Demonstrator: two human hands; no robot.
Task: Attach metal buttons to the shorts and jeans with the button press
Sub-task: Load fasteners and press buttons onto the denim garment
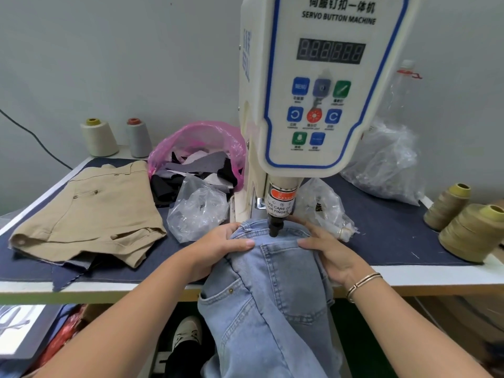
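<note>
One pair of light-blue jeans under press labelled "SERVO BUTTON MACHINE"; left hand and right hand grip waistband. Four thread cones; one khaki shorts.

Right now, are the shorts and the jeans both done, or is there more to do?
The tan shorts lie set aside on the table with buttons on them, so they look done. The jeans are in hand: the left hand and right hand hold the waistband under the press head. Their button isn't visible yet, so pressing it looks left.
</note>
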